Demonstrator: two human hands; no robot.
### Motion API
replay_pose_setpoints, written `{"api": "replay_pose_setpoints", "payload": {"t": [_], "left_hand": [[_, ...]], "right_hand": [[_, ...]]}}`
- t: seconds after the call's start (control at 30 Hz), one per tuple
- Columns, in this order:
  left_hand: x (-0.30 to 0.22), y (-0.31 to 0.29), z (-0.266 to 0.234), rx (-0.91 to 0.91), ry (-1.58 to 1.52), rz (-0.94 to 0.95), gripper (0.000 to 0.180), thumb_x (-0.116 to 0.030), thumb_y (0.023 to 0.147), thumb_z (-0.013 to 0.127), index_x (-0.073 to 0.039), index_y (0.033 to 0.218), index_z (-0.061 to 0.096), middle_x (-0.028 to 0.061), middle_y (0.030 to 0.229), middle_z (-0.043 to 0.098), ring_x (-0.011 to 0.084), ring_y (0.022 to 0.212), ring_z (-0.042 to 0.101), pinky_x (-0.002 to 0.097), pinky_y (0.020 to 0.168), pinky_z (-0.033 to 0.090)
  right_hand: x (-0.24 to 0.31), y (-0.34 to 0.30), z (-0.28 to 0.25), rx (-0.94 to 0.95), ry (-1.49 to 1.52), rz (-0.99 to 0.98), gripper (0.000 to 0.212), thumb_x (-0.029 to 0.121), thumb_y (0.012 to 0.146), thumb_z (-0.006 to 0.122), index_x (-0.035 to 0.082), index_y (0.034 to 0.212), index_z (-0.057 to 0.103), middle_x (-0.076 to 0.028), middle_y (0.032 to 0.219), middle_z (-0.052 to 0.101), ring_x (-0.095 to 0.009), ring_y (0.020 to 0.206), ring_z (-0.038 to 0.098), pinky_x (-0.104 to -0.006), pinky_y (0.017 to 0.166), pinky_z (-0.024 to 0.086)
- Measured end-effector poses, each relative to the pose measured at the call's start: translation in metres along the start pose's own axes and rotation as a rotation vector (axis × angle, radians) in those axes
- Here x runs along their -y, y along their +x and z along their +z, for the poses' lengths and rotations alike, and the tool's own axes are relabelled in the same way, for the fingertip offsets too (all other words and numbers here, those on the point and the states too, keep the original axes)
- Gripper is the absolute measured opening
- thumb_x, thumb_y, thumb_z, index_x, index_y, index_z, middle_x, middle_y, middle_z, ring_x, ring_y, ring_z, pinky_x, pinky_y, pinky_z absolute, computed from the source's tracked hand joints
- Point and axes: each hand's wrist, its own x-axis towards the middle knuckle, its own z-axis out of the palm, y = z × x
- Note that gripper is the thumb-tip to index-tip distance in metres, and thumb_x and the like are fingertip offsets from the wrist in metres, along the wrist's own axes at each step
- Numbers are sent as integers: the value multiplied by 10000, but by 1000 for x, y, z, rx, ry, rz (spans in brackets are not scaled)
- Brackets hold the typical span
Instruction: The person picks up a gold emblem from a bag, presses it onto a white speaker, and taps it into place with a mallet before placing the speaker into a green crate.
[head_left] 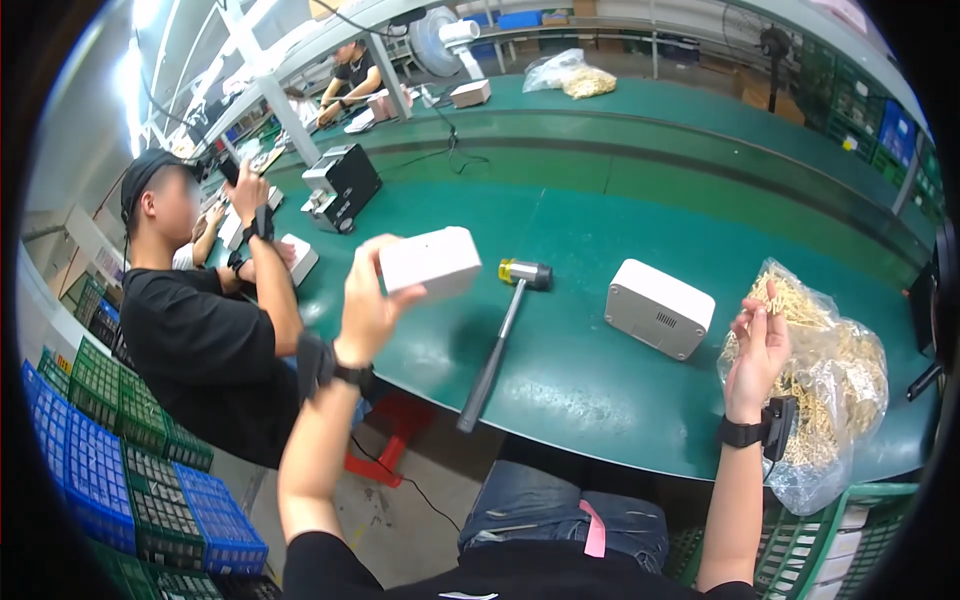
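Observation:
My left hand [368,312] is closed around the end of a white box-shaped housing [432,262], lifted above the table's near left side. My right hand [758,362] is over the open clear plastic bag [862,375], palm turned up and fingers curled. Small thin tan pieces [770,298] show at its fingertips; their exact kind is too small to tell. More such pieces fill the bag. Between my hands, a second white housing [660,308] with a slotted vent rests on the table. Left of it lies a mallet [497,345] with a yellow-and-black head, its handle reaching the near edge.
A black-and-silver machine [342,187] stands on the green table [570,220] at far left. Beside me on the left, a co-worker [205,330] handles a white housing. Green and blue crates [150,490] stack at lower left; a green crate [835,545] stands at lower right.

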Motion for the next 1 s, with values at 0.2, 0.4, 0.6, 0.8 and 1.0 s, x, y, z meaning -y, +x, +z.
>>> {"api": "replay_pose_setpoints", "payload": {"t": [0.2, 0.4, 0.6, 0.8, 1.0], "left_hand": [[-140, 17, 51, 338, 48, 462, 677, -385, 654, 812, 8, 1150, 570, 100, 1062, 648, 238, 866, 646, 350, 727, 517], [-167, -6, 132, 467, 5, 545, 616, -380, 751, 723, -8, 1213, 558, 69, 998, 614, 214, 805, 587, 326, 679, 468], [-167, -8, 113, 412, -195, 207, 550, -279, 800, 728, -6, 1243, 549, 104, 1042, 634, 228, 904, 613, 327, 749, 489], [-178, -31, 83, 142, -681, -70, 342, -53, 771, 761, 19, 1082, 639, 146, 1033, 663, 264, 943, 656, 323, 780, 525], [-167, -43, 90, 193, -697, -92, 220, 7, 751, 758, 27, 950, 668, 135, 968, 669, 270, 868, 664, 324, 734, 534]], "right_hand": [[13, -3, 0, -57, -329, -173, 380, 49, 996, 449, 4, 1371, 483, -39, 1067, 601, -90, 846, 554, -210, 760, 454], [56, -19, 54, 300, -710, -779, 348, -24, 925, 519, 30, 1261, 590, -77, 961, 613, -161, 786, 579, -245, 698, 480], [77, -37, 81, 849, -544, -810, 338, -110, 784, 643, 31, 1091, 630, -140, 929, 667, -261, 791, 655, -319, 666, 520], [49, -40, 61, 860, -442, -831, 262, -52, 691, 726, 24, 934, 664, -112, 856, 683, -238, 667, 661, -311, 554, 496], [40, -42, 66, 1024, -387, -818, 253, -25, 683, 706, 4, 930, 665, -101, 844, 685, -220, 648, 650, -296, 542, 481]]}}
